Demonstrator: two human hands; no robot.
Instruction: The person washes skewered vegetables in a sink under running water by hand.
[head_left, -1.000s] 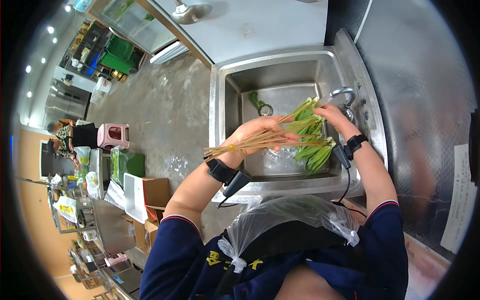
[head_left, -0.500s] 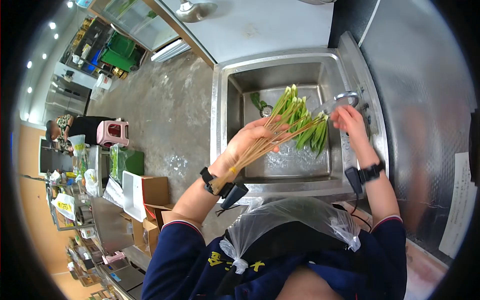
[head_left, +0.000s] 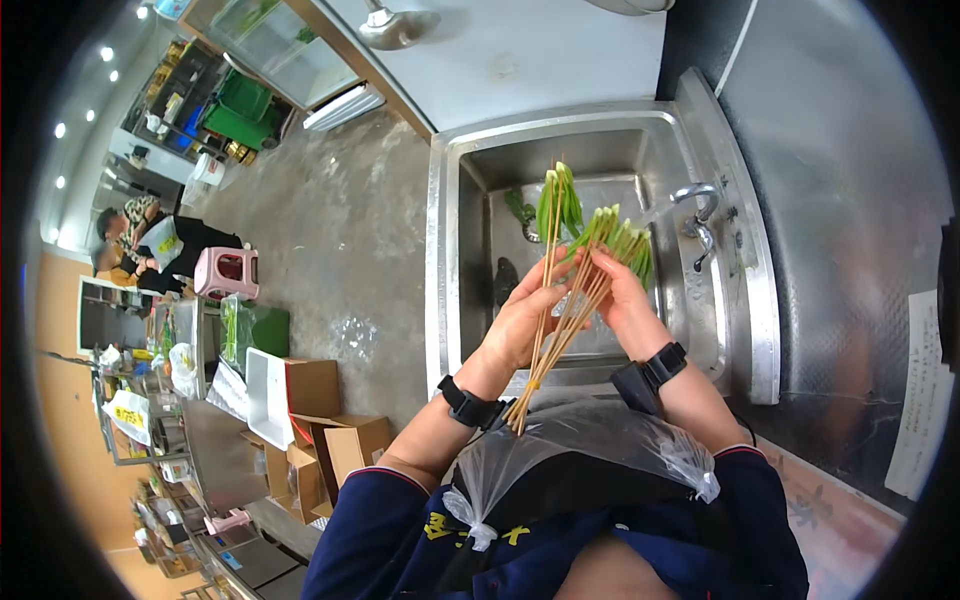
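I'm seeing the right hand leaving the curved chrome faucet area, joining the left hand. Both hands' fingers are now pinching thin tan green-leaved wooden skewers over the steel sink, making handling two-handed.

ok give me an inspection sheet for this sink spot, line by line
surface: metal sink, faucet at its right side
job's things: skewers, green leaves at far ends, yellow band near the other
clutter: leaf scrap by the drain
hands: left hand around skewers; right hand at skewers near leaves, grip unclear
cables: short dark cord by right forearm
surroundings: two people, pink stool, cardboard boxes
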